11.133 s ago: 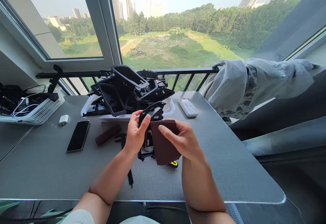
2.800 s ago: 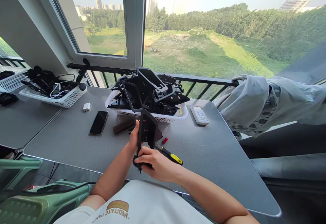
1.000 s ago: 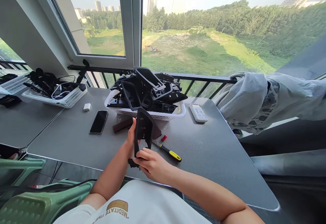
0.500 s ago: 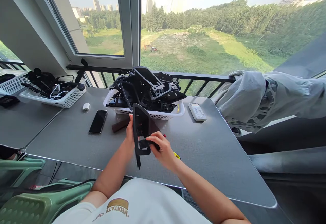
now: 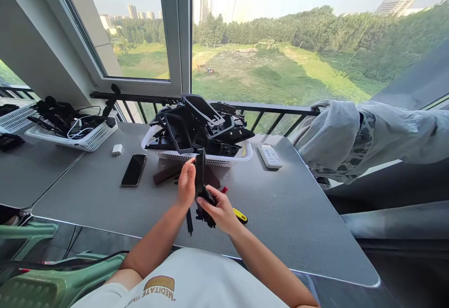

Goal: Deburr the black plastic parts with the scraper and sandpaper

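Observation:
A black plastic frame part is held above the table, turned nearly edge-on toward me. My left hand grips its left side, thumb up, the other fingers partly hidden behind it. With thumb and fingers, my right hand is closed on the lower right side of the part, around a thicker black section. Below my left hand shows a thin black strip. Beside my right wrist lies a yellow-handled tool, and a small red tip shows beyond the fingers.
A white basket heaped with black plastic parts stands behind my hands. A brown piece, a phone and a white charger lie to the left. At right is a white calculator-like device. Another basket holds cables.
The black frame part has turned from showing its open face to nearly edge-on. Both hands turned with it, and the left now shows its thumb side. More of the yellow handle is visible.

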`<action>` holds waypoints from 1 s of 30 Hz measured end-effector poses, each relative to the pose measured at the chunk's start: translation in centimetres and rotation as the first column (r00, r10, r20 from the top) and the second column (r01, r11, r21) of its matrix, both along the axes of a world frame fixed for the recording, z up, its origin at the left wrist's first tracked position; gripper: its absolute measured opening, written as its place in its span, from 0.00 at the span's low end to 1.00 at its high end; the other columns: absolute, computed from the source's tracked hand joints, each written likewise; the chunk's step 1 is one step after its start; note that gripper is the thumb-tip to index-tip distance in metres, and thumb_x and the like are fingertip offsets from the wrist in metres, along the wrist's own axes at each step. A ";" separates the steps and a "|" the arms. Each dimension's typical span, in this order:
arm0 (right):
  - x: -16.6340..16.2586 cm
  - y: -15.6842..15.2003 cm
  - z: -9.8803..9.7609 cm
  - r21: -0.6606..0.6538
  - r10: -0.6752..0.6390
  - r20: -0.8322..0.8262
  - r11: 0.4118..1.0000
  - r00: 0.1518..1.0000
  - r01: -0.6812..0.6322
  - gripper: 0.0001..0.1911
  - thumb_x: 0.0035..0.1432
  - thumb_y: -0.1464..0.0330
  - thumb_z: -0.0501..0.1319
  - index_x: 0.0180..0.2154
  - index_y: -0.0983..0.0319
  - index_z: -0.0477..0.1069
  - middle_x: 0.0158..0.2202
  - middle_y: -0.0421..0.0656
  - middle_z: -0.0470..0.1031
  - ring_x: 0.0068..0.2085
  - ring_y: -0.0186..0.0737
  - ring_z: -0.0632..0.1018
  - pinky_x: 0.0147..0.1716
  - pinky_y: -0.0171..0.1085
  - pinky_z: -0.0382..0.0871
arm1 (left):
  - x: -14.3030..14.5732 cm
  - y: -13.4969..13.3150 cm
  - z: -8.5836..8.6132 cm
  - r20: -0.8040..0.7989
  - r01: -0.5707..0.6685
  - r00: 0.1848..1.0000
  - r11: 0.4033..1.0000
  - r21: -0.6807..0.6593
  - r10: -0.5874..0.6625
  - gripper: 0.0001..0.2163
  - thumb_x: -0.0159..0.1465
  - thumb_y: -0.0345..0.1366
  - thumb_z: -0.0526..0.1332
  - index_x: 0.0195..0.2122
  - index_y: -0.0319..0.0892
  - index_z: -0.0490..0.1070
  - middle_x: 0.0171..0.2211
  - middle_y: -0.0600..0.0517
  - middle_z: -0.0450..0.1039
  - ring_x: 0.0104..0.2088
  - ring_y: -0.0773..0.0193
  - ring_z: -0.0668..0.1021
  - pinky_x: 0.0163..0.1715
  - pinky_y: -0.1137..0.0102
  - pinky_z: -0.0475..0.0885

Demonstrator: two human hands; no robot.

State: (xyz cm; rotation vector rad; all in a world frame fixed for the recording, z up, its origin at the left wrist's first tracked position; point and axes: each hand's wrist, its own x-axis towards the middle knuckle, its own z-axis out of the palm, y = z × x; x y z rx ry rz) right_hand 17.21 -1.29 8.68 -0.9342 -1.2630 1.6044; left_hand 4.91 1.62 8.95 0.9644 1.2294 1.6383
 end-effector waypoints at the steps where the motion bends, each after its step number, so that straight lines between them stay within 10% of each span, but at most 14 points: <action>1: 0.3 0.1 -0.1 -0.075 -0.001 -0.056 0.997 0.998 -0.003 0.16 0.45 0.56 0.71 0.29 0.61 0.73 0.23 0.35 0.67 0.25 0.32 0.67 0.25 0.33 0.65 | -0.2 -0.1 0.1 0.047 0.068 0.997 0.998 0.003 -0.068 0.30 0.57 0.64 0.57 0.49 0.45 0.72 0.49 0.48 0.75 0.54 0.54 0.73 0.54 0.64 0.66; 7: 3.5 1.4 -0.5 -0.240 0.048 -0.121 0.968 0.992 -0.076 0.24 0.31 0.54 0.77 0.26 0.64 0.78 0.22 0.41 0.74 0.22 0.37 0.73 0.22 0.36 0.69 | -1.6 -0.9 1.0 0.315 0.482 0.839 0.875 -0.053 -0.443 0.34 0.46 0.49 0.74 0.51 0.44 0.65 0.42 0.49 0.75 0.42 0.57 0.78 0.42 0.66 0.72; 13: 5.7 3.3 0.1 -0.156 -0.256 -0.058 0.957 0.965 0.244 0.22 0.45 0.52 0.71 0.36 0.61 0.79 0.29 0.41 0.77 0.29 0.37 0.76 0.29 0.35 0.72 | -1.1 -1.5 0.5 -0.162 0.221 0.958 0.970 -0.097 -0.235 0.31 0.46 0.36 0.71 0.52 0.44 0.63 0.42 0.51 0.73 0.41 0.61 0.77 0.43 0.67 0.72; 16: 5.9 3.3 1.5 0.264 -0.496 0.046 0.843 0.867 0.468 0.15 0.55 0.57 0.66 0.42 0.58 0.78 0.36 0.42 0.78 0.36 0.42 0.78 0.37 0.41 0.75 | -0.7 -1.7 0.5 -0.472 0.141 0.866 0.987 -0.081 -0.162 0.30 0.49 0.35 0.68 0.54 0.42 0.63 0.47 0.47 0.74 0.47 0.57 0.77 0.51 0.61 0.71; 19: 4.9 2.5 2.6 0.741 -0.502 0.167 0.632 0.849 0.227 0.15 0.62 0.68 0.58 0.50 0.55 0.75 0.46 0.46 0.78 0.47 0.46 0.77 0.48 0.48 0.73 | -0.7 -1.9 0.5 -0.644 0.135 0.756 0.991 -0.026 -0.120 0.30 0.50 0.34 0.67 0.55 0.42 0.63 0.50 0.45 0.74 0.51 0.53 0.77 0.54 0.58 0.70; 23: 3.5 2.0 1.9 0.865 -0.373 0.444 0.417 0.814 -0.280 0.27 0.63 0.74 0.53 0.62 0.56 0.64 0.56 0.49 0.75 0.57 0.49 0.73 0.55 0.51 0.70 | -1.1 -2.1 0.2 -0.754 0.133 0.655 0.990 0.038 -0.059 0.33 0.47 0.28 0.67 0.56 0.43 0.61 0.54 0.44 0.73 0.53 0.51 0.77 0.52 0.58 0.73; 30: 4.5 2.9 0.0 0.855 -0.492 0.493 0.426 0.718 -0.295 0.34 0.57 0.79 0.51 0.64 0.57 0.60 0.60 0.46 0.72 0.63 0.51 0.67 0.58 0.54 0.64 | -0.9 -2.0 -0.1 -0.792 0.055 0.610 0.998 0.015 -0.022 0.31 0.49 0.27 0.66 0.56 0.42 0.62 0.51 0.45 0.75 0.50 0.52 0.79 0.50 0.59 0.75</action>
